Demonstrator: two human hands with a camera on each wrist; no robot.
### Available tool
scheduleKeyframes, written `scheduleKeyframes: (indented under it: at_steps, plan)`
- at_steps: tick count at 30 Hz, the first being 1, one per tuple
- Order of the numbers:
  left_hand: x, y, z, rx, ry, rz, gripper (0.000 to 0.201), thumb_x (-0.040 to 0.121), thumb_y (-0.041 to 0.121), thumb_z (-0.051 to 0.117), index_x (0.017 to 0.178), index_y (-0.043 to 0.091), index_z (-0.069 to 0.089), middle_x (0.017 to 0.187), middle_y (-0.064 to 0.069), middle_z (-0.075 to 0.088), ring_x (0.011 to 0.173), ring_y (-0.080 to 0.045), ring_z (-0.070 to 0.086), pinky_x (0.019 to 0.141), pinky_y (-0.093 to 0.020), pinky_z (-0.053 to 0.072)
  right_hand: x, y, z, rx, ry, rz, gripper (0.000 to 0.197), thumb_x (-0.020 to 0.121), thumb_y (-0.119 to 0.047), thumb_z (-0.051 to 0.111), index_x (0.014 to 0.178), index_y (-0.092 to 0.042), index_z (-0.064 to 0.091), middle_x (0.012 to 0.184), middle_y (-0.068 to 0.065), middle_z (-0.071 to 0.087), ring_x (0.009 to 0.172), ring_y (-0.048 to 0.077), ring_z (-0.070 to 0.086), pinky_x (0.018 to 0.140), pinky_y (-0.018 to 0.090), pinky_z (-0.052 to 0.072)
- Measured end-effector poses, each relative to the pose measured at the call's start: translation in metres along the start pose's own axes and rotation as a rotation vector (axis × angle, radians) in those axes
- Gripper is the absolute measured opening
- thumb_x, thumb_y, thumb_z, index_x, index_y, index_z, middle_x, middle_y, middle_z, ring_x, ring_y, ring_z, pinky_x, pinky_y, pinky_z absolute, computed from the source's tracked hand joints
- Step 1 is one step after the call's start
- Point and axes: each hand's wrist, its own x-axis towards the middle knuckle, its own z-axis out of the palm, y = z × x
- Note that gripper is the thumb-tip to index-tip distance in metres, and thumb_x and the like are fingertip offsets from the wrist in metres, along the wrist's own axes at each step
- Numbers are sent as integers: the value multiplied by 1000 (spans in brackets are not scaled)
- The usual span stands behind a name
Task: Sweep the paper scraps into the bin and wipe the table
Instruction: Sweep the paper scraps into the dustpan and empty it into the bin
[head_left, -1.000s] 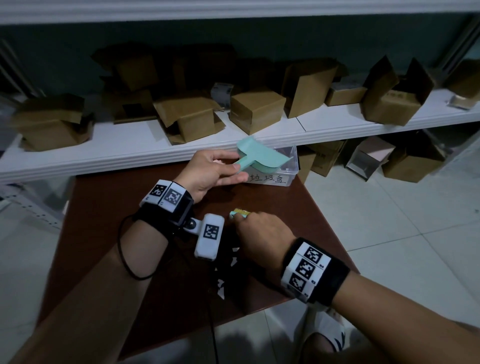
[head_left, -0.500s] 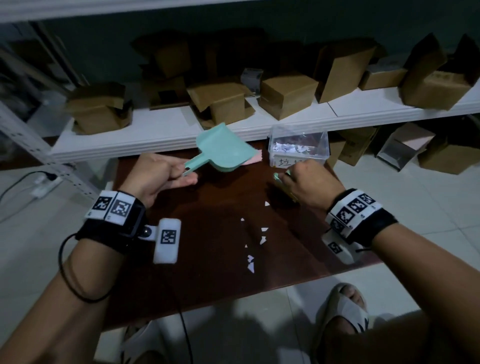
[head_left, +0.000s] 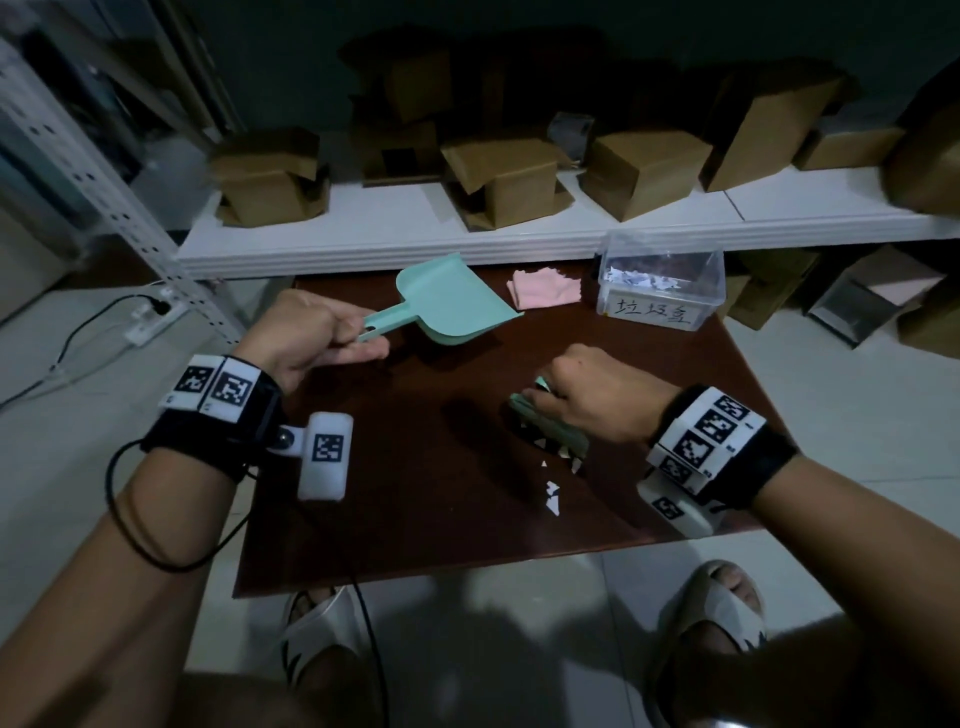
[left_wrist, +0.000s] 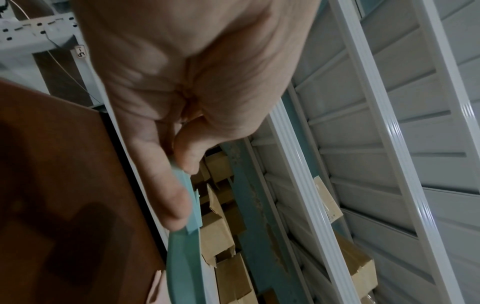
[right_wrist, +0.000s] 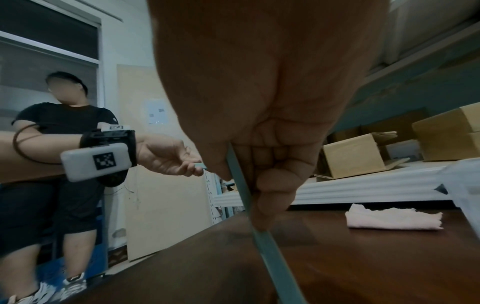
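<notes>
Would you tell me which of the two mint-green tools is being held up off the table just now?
The dustpan, gripped by its handle in the left hand, hangs in the air. The brush under the right hand is down at the scraps.

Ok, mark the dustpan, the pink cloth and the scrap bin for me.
dustpan (head_left: 451, 301), head view, on the flat of its scoop.
pink cloth (head_left: 545, 287), head view, on the middle of the folded cloth.
scrap bin (head_left: 655, 313), head view, on its labelled front wall.
</notes>
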Motion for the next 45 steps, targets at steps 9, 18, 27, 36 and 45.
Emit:
scheduleKeyframes:
  at_steps: [9, 18, 27, 36, 45]
  plan:
    - [-2, 8, -10, -80, 38, 18, 32, 106, -15, 39, 112, -9, 70, 77, -22, 78, 65, -22, 80, 67, -24, 66, 14, -3, -8, 265, 247, 57, 46, 104, -37, 55, 70, -8, 66, 60, 6, 61, 51, 17, 52, 54, 33, 40]
    - [-1, 11, -12, -125, 60, 65, 28, 108, -12, 43, 119, -9, 69, 90, -25, 74, 63, -21, 79, 66, -23, 66, 27, -58, 52, 832, -27, 15, 44, 107, -26, 54, 81, 4, 73, 68, 18, 72, 56, 27, 60, 55, 34, 47]
    - [1, 14, 1, -97, 13, 67, 30, 108, -10, 44, 124, -11, 70, 92, -26, 76, 72, -25, 82, 61, -20, 63, 22, -37, 43, 616, -129, 23, 44, 105, -25, 57, 69, -4, 71, 61, 6, 70, 53, 17, 61, 57, 21, 46]
    - [-2, 12, 4, -18, -25, 46, 27, 107, -9, 48, 120, -10, 73, 102, -32, 76, 78, -28, 82, 65, -22, 64, 21, 16, -2, 281, 23, 97, 35, 102, -27, 62, 71, -14, 72, 59, -1, 69, 53, 10, 66, 55, 34, 53]
    - [-2, 12, 11, 39, -38, 16, 27, 108, -6, 49, 120, -8, 72, 100, -30, 77, 77, -26, 82, 67, -24, 66, 12, 16, -22, 391, 1, 161, 30, 101, -29, 63, 84, -10, 78, 68, 5, 75, 57, 11, 68, 56, 22, 52]
